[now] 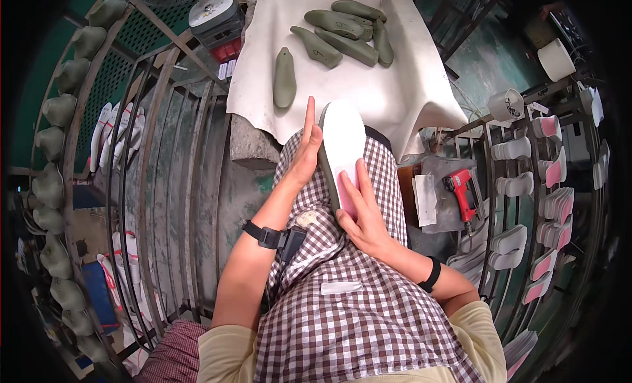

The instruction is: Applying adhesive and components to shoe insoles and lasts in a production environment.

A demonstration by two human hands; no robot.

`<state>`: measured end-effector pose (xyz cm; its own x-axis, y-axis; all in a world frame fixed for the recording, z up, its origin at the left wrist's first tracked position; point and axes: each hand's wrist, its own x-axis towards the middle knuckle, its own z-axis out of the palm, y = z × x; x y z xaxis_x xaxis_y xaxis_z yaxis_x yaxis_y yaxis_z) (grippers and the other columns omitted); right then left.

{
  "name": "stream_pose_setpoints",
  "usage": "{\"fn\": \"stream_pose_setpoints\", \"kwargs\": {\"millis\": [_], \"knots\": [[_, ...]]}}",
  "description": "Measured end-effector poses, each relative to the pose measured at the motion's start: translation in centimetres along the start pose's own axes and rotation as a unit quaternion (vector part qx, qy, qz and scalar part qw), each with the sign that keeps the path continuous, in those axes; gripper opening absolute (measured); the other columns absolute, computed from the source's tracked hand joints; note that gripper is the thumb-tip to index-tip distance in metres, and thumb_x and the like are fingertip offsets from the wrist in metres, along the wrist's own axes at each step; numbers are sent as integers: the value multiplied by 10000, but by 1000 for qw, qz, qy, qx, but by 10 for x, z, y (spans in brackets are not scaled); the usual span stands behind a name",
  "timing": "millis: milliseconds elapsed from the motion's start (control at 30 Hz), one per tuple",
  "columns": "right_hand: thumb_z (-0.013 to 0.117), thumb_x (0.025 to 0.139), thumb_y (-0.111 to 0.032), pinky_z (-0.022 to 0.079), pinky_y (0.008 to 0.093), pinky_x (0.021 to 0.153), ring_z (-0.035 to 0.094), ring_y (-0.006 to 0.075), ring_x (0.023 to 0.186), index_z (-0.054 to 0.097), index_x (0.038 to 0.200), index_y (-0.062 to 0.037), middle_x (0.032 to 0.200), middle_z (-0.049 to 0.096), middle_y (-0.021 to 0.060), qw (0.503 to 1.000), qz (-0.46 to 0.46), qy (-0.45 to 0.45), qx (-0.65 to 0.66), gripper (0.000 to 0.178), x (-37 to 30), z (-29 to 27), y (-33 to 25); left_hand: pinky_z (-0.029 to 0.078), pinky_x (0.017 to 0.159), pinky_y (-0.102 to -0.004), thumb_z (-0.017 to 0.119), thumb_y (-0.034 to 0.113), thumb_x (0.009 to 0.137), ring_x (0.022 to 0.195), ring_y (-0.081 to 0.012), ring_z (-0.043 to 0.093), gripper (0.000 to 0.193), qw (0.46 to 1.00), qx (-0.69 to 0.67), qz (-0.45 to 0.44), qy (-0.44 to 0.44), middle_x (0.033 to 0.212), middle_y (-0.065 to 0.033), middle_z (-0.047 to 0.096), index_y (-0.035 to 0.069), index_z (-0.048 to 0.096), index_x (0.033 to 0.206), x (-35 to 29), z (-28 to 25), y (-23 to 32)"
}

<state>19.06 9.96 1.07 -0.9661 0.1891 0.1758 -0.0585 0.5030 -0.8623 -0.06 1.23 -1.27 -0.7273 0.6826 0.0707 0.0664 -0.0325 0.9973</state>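
A white insole (343, 134) with a pink heel patch lies along a dark green shoe last (328, 176), over my lap. The last shows mostly as a green edge down the left side. My left hand (305, 156) is beside the upper left edge, a finger stretched straight up and the thumb near the last; it grips nothing. Across the heel part lies my right hand (362, 215), its fingers extended on the pink patch and its thumb by the left edge, holding the last with the insole on it. The last's underside is hidden.
Several green shoe lasts (342, 24) lie on a white-covered bench (260, 60) ahead; a single last (284, 80) sits nearer. At right are a red air stapler (461, 192) and a rack with stacked insoles (510, 248). Metal rails (158, 185) and a column of lasts (58, 110) stand left.
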Motion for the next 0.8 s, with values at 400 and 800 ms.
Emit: {"fn": "stream_pose_setpoints", "kwargs": {"millis": [400, 800], "knots": [[572, 863, -35, 171, 461, 1220, 124, 413, 1531, 343, 1527, -2, 1642, 93, 283, 997, 29, 25, 73, 703, -2, 6, 2, 118, 1223, -377, 636, 397, 950, 1527, -276, 127, 1004, 990, -107, 12, -86, 1653, -206, 106, 63, -44, 1608, -4, -15, 7], [565, 824, -39, 180, 418, 1222, 134, 317, 1542, 363, 1526, -2, 1665, 106, 216, 969, 86, 36, 227, 732, -3, -13, -1, 262, 1174, -389, 767, 444, 862, 1427, -289, 351, 1120, 985, -152, 8, -82, 1538, -215, 358, 132, 6, 1623, 2, -6, -6]]}}
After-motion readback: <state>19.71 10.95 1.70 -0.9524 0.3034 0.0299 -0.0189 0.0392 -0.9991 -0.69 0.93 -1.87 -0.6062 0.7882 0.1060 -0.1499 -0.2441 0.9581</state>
